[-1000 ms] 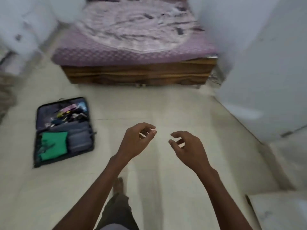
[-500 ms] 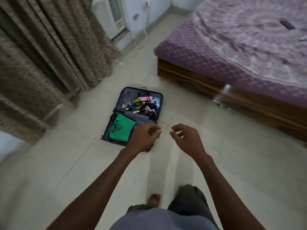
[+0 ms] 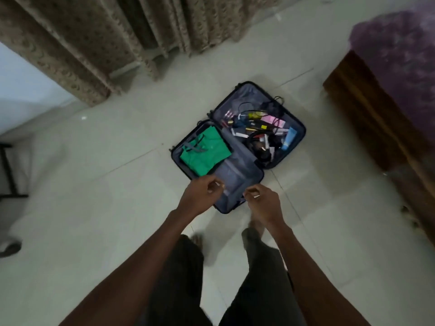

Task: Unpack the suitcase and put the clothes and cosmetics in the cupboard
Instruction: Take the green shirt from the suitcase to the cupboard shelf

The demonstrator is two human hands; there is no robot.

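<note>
An open dark suitcase [image 3: 302, 135] lies flat on the tiled floor ahead of me. Its near half holds a folded green garment [image 3: 207, 154] and a grey liner flap [image 3: 237, 170]. The far half is full of mixed cosmetics [image 3: 259, 132], among them a blue tube [image 3: 289, 138] and a pink packet [image 3: 270, 120]. My left hand [image 3: 200, 196] and my right hand [image 3: 264, 205] hover over the near corner of the suitcase, fingers loosely curled, holding nothing. The cupboard is out of view.
Brown patterned curtains [image 3: 106, 43] hang along the far wall. A wooden bed frame [image 3: 376, 123] with a purple cover [image 3: 404, 55] stands on the right. A dark stand [image 3: 9, 170] sits at the left edge. My legs and feet are below the hands.
I have turned left and walked up to the suitcase, which now lies right under my hands. The bed has slid to the right edge. Both hands stay empty and loosely curled.
</note>
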